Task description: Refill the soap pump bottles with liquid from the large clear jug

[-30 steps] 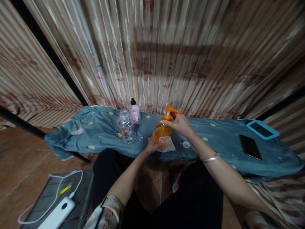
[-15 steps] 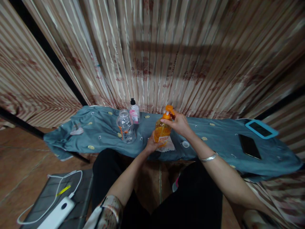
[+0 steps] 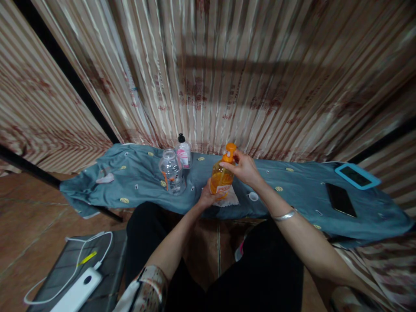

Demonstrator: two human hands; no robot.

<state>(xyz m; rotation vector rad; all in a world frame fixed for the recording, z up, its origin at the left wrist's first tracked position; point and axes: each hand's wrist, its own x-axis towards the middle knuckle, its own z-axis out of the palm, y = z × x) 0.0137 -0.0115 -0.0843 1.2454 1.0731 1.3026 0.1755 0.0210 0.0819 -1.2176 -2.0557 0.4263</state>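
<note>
An orange pump bottle (image 3: 221, 177), partly filled with amber liquid, leans slightly to the right above a pale tissue (image 3: 231, 199). Around its lower part wraps my left hand (image 3: 207, 197). My right hand (image 3: 245, 168) grips the orange pump collar at the bottle's neck with thumb and fingers. Just right of the tissue lies a small white cap (image 3: 252, 197). A clear, open-topped plastic bottle (image 3: 172, 173) stands to the left, and behind it is a clear bottle with a pink label and black cap (image 3: 183, 152).
A blue-green patterned cloth (image 3: 201, 167) covers the narrow table. On its right lie a dark phone (image 3: 340, 199) and a blue-framed device (image 3: 357, 176). A crumpled tissue (image 3: 105, 178) is at the left. A white power bank (image 3: 79, 288) with cable rests on a grey seat (image 3: 110, 268).
The orange pump head has turned a little on the bottle. The fingers of my right hand have shifted slightly around it; my left hand stays in place.
</note>
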